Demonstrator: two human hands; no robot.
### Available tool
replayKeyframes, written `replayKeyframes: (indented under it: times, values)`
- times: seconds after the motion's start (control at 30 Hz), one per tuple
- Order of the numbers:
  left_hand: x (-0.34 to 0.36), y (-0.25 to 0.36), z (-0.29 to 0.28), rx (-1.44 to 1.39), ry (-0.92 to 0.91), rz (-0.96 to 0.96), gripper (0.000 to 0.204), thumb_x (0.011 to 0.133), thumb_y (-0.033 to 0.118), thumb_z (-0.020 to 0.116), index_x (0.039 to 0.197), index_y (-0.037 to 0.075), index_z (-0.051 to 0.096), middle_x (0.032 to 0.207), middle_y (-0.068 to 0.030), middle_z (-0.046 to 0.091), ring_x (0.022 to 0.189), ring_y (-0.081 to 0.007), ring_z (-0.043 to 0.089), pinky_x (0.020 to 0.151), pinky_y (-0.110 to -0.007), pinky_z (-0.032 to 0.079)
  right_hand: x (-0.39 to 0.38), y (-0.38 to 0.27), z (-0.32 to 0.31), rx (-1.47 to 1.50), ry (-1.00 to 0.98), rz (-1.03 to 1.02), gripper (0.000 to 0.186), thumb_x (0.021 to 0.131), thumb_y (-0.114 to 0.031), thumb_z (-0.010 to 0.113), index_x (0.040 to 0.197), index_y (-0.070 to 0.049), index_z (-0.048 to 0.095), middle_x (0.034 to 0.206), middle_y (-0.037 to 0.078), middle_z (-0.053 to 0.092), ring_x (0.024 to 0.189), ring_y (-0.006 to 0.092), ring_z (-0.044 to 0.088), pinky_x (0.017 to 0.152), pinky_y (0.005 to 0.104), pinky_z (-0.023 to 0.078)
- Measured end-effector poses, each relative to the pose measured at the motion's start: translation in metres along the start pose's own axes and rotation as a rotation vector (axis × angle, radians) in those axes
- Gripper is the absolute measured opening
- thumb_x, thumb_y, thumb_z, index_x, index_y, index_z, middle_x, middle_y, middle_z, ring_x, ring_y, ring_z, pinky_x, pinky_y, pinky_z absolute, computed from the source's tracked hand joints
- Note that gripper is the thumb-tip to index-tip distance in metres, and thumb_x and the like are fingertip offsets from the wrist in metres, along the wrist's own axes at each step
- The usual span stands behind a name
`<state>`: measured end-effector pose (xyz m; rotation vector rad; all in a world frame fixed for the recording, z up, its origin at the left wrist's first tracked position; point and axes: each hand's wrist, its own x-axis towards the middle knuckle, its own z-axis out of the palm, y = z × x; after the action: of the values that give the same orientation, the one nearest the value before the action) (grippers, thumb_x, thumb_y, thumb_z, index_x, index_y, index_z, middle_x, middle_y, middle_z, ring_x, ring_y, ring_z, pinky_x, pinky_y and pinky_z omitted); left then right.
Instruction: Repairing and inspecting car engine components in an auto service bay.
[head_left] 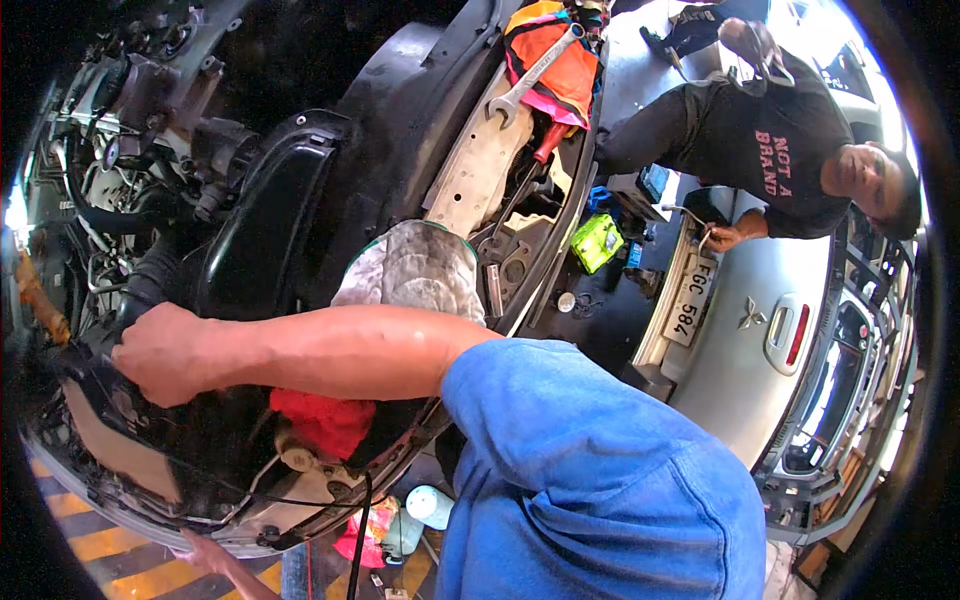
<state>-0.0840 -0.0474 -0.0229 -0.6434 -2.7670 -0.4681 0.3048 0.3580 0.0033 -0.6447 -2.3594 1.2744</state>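
Observation:
My right arm, in a blue sleeve, crosses the open engine bay from the right. My right hand [165, 355] is closed low among the dark engine parts; whatever it grips is hidden. Below, at the car's front edge, my left hand [208, 553] shows small, its fingers seemingly stretched along the edge. Just beneath my right forearm lies a red rag [325, 420]. Beyond the forearm is a grease-stained white cloth [415, 265] with green trim. A combination wrench [535, 75] rests on an orange cloth [560, 50] at the fender, beside a red-handled tool [550, 142].
A person in a black shirt [770, 130] at the upper right holds a metal tool [685, 212] behind a silver car [745, 330]. A bright green case [597, 242] is near that car. A pale blue container [430, 507] stands on the yellow-striped floor [150, 580].

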Motion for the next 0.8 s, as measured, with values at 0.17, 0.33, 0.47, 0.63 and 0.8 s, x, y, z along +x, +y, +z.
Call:
replayKeyframes:
  times: [0.17, 0.33, 0.47, 0.63, 0.8]
  values:
    - [-0.006, 0.005, 0.004, 0.093, 0.001, 0.023, 0.070, 0.096, 0.036, 0.075, 0.148, -0.001, 0.048, 0.140, -0.0271, 0.061, 0.122, -0.0442, 0.062, 0.104, -0.051, 0.050, 0.005, 0.005, -0.007, 0.046, 0.050, 0.021, 0.031, 0.080, -0.029, 0.072, 0.101, -0.007, 0.075, 0.093, 0.018, 0.075, 0.093, 0.0416, 0.073, 0.079, 0.0510, 0.059]
    - [-0.011, 0.027, 0.000, 0.202, -0.026, -0.036, 0.072, 0.096, 0.039, 0.071, 0.151, 0.000, 0.045, 0.141, -0.0281, 0.060, 0.125, -0.0465, 0.060, 0.103, -0.052, 0.050, -0.015, -0.013, -0.008, -0.008, 0.033, 0.036, 0.032, 0.081, -0.029, 0.072, 0.101, -0.004, 0.071, 0.096, 0.020, 0.074, 0.096, 0.0420, 0.072, 0.082, 0.0525, 0.058]
    - [-0.027, 0.059, -0.011, 0.178, -0.042, -0.110, 0.071, 0.095, 0.036, 0.070, 0.154, 0.006, 0.042, 0.138, -0.0261, 0.063, 0.120, -0.0471, 0.063, 0.100, -0.053, 0.051, -0.068, -0.033, -0.008, 0.112, 0.145, -0.008, 0.037, 0.085, -0.030, 0.074, 0.109, -0.003, 0.066, 0.099, 0.021, 0.070, 0.097, 0.0429, 0.069, 0.083, 0.0535, 0.056]
    - [-0.034, 0.072, -0.015, 0.049, -0.046, -0.122, 0.071, 0.094, 0.035, 0.070, 0.154, 0.010, 0.042, 0.139, -0.0253, 0.063, 0.119, -0.0457, 0.064, 0.099, -0.054, 0.050, -0.154, -0.043, -0.020, 0.014, 0.260, 0.032, 0.032, 0.088, -0.016, 0.072, 0.116, -0.005, 0.065, 0.109, 0.014, 0.067, 0.104, 0.0370, 0.065, 0.089, 0.0459, 0.055]
    - [-0.027, 0.054, 0.000, -0.019, 0.031, -0.010, 0.071, 0.093, 0.036, 0.070, 0.154, 0.010, 0.043, 0.138, -0.0248, 0.063, 0.120, -0.0462, 0.063, 0.100, -0.054, 0.050, -0.199, -0.026, -0.037, -0.266, 0.545, 0.054, 0.032, 0.086, -0.015, 0.072, 0.117, -0.007, 0.066, 0.115, 0.012, 0.066, 0.110, 0.0331, 0.062, 0.093, 0.0436, 0.053]
